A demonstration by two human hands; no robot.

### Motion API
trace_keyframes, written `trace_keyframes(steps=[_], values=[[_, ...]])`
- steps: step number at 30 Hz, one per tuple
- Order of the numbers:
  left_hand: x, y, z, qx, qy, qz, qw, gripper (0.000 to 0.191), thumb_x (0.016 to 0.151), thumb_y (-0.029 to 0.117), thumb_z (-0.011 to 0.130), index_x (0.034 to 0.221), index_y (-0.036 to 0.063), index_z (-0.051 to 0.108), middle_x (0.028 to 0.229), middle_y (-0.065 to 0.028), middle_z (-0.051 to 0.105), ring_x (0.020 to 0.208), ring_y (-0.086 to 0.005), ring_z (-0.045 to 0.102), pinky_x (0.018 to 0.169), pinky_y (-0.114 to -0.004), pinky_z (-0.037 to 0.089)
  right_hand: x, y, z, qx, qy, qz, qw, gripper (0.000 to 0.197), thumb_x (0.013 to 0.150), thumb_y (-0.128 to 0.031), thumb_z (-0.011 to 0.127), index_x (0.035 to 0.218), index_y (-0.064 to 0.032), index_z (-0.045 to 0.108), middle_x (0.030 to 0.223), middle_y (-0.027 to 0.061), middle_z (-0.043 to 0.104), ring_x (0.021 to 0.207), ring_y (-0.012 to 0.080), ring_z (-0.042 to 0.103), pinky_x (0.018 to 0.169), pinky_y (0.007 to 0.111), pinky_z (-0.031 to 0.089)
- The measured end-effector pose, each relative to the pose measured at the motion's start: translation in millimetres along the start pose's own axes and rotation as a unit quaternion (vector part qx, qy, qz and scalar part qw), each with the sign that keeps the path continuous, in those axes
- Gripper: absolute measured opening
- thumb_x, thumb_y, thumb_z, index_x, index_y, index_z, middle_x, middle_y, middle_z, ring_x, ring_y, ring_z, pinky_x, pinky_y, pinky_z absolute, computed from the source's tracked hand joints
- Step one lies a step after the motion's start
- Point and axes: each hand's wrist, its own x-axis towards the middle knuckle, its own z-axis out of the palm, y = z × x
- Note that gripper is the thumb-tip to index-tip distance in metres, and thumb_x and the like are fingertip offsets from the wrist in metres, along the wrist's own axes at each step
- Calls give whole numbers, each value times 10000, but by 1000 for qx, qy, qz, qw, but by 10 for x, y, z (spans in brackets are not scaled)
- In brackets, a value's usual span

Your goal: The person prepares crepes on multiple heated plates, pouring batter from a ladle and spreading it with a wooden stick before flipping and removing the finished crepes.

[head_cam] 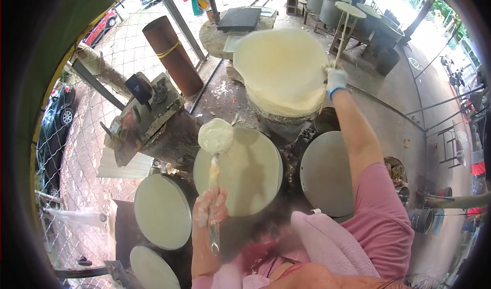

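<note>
My left hand (210,208) is closed around the handle of a metal ladle (215,136), its round bowl coated with pale, wet batter. Under the ladle lies a round griddle (264,202) covered by a thin pale layer, with a shadow across it. In a white glove with a blue cuff, my right hand (336,79) pinches the right edge of a thin round flatbread sheet (282,56). The sheet is slightly blurred, over a thick stack of similar sheets (287,102). A thin stick (341,45) passes by the glove; whether I grip it too is unclear.
Right of centre is a grey griddle (326,174). Two pale-topped griddles (163,212) (153,269) stand at left. A rusty metal cylinder (172,56) leans near the wire fence (92,150). Beyond the stack are a round table (211,39) and several large pots (332,10).
</note>
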Motion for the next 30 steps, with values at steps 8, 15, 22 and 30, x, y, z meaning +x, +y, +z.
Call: trace_keyframes(steps=[8,15,22,30], values=[[257,-143,374,24,-10,-15,1000,321,965,255,461,986,-62,508,565,7,400,317,-78,326,296,-210,248,137,1315,-263,-167,77,11,983,355,735,-169,699,1074,-77,648,861,129,695,774,265,665,714,357,500],[248,-746,1148,82,58,-14,995,274,936,273,524,956,0,536,547,-3,395,334,-100,340,289,-223,239,-216,689,-571,-360,43,-187,913,522,847,-349,621,1328,-192,491,1035,219,611,871,394,619,775,436,494],[350,-1888,2118,161,13,-31,986,311,985,238,444,926,-57,523,539,-10,398,294,-91,297,289,-222,243,-1043,405,-2494,-115,-111,4,987,650,825,-191,707,1400,-157,406,756,17,613,638,103,534,634,256,467],[1608,-4102,2070,511,-12,77,856,231,881,225,615,858,6,545,614,-90,528,473,-185,527,426,-324,403,-2299,1017,-4834,-198,-103,120,967,646,842,-317,691,1341,7,439,1230,133,601,1031,123,597,899,263,437]])
